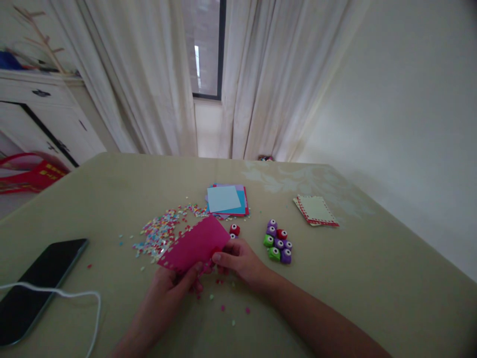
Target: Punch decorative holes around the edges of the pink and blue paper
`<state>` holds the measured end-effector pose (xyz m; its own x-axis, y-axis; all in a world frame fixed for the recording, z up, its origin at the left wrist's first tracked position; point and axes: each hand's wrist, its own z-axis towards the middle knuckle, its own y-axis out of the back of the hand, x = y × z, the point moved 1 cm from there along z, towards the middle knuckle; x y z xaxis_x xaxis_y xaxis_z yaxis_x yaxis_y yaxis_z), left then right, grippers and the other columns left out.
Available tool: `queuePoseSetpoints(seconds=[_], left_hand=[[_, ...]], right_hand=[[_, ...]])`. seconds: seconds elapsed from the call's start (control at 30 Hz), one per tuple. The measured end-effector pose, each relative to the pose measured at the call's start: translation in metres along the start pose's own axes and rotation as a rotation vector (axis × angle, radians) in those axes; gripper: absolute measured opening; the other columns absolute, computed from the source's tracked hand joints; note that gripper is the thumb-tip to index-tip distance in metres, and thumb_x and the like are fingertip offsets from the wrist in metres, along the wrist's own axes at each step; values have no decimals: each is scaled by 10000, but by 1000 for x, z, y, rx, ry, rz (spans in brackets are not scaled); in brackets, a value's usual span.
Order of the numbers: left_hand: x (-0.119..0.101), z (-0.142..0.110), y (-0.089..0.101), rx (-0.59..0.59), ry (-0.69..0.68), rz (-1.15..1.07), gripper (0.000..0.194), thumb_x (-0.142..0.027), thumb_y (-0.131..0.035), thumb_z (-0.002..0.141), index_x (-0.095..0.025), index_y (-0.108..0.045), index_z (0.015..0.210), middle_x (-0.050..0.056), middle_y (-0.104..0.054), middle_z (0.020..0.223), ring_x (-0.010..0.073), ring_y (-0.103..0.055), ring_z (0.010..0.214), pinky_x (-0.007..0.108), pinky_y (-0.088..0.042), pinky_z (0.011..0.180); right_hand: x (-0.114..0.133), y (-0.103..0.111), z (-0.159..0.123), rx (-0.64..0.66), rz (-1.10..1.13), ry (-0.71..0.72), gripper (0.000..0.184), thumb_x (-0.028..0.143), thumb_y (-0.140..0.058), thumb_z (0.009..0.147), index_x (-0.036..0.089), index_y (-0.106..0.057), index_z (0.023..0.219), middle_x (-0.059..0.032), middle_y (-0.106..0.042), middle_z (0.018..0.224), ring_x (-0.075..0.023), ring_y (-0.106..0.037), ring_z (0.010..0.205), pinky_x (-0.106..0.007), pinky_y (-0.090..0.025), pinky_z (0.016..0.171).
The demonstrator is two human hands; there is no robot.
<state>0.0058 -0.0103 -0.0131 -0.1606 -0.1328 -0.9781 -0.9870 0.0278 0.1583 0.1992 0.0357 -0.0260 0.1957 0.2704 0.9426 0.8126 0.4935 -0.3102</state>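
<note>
A bright pink paper card (199, 243) is held tilted above the table, with a row of small punched shapes along its left edge. My left hand (173, 288) pinches its lower edge between thumb and fingers. At the card's lower right corner, my right hand (240, 261) is closed around a small red paper punch (216, 252), mostly hidden by the fingers. Colourful paper confetti (160, 231) is scattered to the left of the card. Several purple, green and red punches with eye designs (278, 242) stand grouped right of my right hand. Another red one (234, 229) shows just behind the card.
A stack of coloured cards (225, 200) lies behind the pink card. Cards with punched borders (316, 210) lie at the right. A black phone (37, 283) with a white cable (74, 294) rests at the left. Loose paper bits (222, 308) dot the table's front.
</note>
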Motion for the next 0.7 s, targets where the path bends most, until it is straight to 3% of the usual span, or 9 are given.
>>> queuePoseSetpoints(seconds=[0.33,0.57,0.7], left_hand=[[2,-1,-2,-5,43,8,351,-542,-732,776,-192,-754,792,22,-743,592,222,-684,543,298,-542,543],[0,-1,3,44,-23,27,294,-511,-740,767,-224,-798,746,31,-761,617,223,-681,563,290,-532,545],[-1,0,3,-24,32,-16,379,-581,-783,730,-203,-766,734,39,-764,626,221,-685,556,293,-544,549]], right_hand=[[-2,0,1,-47,31,-13,429,535,-892,762,140,-780,886,-19,-722,782,-98,-524,603,-230,-363,579],[1,-1,-1,12,-4,8,402,486,-910,757,151,-793,946,-22,-732,852,-140,-602,728,-253,-435,688],[6,-3,0,70,-21,18,405,522,-880,784,156,-776,922,-13,-720,854,-128,-577,726,-239,-425,669]])
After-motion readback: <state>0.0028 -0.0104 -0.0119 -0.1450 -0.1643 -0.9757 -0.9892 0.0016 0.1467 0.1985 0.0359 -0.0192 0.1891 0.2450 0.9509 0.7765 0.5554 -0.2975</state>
